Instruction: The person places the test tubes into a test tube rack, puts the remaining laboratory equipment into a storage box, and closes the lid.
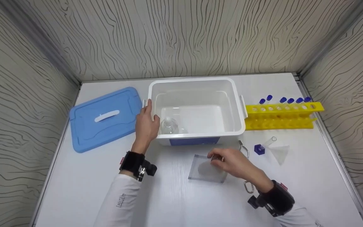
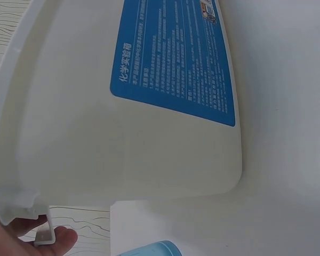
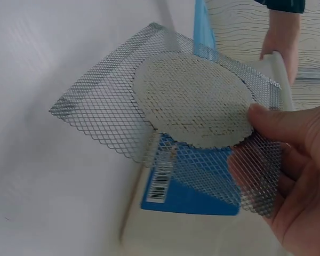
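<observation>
A square wire gauze [image 3: 192, 101] with a pale round centre is pinched at one edge between the thumb and fingers of my right hand [image 1: 233, 162], in front of the box. In the right wrist view the thumb [image 3: 272, 122] lies on its near face. My left hand [image 1: 146, 126] holds the left rim of a white plastic box [image 1: 197, 136], its fingers curled about the side latch [image 2: 44, 234] in the left wrist view. Inside the box, at its front left corner, sits a clear glass vessel [image 1: 169, 126].
The blue lid [image 1: 88, 134] lies left of the box. At right stand a yellow test tube rack [image 1: 279, 124] with several blue-capped tubes, a glass tube on a blue base [image 1: 259, 149] and a funnel [image 1: 279, 154]. A metal tool [image 1: 248, 186] lies under my right forearm.
</observation>
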`<state>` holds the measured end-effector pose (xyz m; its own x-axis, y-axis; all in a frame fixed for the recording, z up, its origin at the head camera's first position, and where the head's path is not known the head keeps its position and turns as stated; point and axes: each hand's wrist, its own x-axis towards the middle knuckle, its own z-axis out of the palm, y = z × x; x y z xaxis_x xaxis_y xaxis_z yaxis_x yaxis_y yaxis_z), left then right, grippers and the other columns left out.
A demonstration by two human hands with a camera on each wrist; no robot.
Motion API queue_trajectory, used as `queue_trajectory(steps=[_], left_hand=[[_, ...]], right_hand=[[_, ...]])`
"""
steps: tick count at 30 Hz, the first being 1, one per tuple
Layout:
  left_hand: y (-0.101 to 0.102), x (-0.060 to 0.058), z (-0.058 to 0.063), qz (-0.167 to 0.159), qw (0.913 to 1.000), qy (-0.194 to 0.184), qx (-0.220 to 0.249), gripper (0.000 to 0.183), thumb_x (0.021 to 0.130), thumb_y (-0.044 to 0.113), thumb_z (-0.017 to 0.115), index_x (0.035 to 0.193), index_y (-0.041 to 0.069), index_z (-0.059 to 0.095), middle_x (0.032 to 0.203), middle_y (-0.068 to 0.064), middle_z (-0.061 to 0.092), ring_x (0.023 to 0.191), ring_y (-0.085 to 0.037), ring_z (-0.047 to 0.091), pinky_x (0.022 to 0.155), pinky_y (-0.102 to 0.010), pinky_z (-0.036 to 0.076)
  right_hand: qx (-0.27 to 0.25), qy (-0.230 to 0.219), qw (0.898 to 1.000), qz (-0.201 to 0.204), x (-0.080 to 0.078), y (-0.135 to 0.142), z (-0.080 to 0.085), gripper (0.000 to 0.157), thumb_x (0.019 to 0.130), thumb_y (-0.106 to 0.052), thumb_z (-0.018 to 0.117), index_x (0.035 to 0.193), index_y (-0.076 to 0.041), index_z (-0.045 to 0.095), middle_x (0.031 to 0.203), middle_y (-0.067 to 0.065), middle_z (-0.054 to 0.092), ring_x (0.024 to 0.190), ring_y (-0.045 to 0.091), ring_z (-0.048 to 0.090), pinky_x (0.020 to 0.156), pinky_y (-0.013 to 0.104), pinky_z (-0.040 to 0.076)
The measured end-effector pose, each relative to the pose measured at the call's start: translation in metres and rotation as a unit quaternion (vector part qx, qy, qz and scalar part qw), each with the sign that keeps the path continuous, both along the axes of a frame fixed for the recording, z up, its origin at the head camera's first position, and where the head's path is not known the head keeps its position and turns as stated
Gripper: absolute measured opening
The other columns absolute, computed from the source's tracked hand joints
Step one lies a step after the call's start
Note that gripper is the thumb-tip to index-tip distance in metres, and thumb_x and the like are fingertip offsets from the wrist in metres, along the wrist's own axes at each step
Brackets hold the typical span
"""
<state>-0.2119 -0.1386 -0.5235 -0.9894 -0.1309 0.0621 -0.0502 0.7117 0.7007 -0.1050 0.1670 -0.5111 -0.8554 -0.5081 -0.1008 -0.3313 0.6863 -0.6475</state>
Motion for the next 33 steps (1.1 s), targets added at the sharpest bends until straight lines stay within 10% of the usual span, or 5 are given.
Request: queue_trajectory(steps=[10, 21, 33], left_hand=[[0.001, 0.002, -0.001, -0.001, 0.9999, -0.009, 0.009, 0.065, 0.095, 0.013, 0.05, 0.156, 0.01, 0.03, 0.146, -0.026, 0.05, 0.13, -0.045, 0.052, 0.109, -0.055, 0.043], [0.0, 0.001, 0.003, -0.003, 0.9999, -0.009, -0.004, 0.064, 0.095, 0.013, 0.049, 0.156, 0.009, 0.029, 0.144, -0.026, 0.051, 0.128, -0.045, 0.053, 0.107, -0.053, 0.046], [0.0, 0.0, 0.002, 0.002, 0.9999, -0.009, -0.006, 0.065, 0.094, 0.013, 0.049, 0.156, 0.01, 0.03, 0.145, -0.025, 0.051, 0.129, -0.045, 0.052, 0.109, -0.053, 0.044]], right_hand=[[-0.114, 0.055, 0.992, -0.016, -0.016, 0.031, 0.075, 0.017, 0.089, -0.011, 0.072, 0.105, -0.008, 0.072, 0.097, 0.004, 0.075, 0.082, 0.003, 0.064, 0.071, 0.019, 0.057], [-0.261, 0.121, 0.936, -0.204, -0.056, 0.05, 0.118, 0.022, 0.088, 0.003, 0.07, 0.11, 0.005, 0.067, 0.094, -0.021, 0.068, 0.085, 0.002, 0.066, 0.074, 0.012, 0.055], [-0.116, 0.063, 0.966, -0.224, -0.113, 0.036, 0.096, 0.029, 0.093, -0.011, 0.068, 0.118, 0.001, 0.062, 0.109, 0.021, 0.073, 0.087, 0.014, 0.069, 0.073, 0.012, 0.056]])
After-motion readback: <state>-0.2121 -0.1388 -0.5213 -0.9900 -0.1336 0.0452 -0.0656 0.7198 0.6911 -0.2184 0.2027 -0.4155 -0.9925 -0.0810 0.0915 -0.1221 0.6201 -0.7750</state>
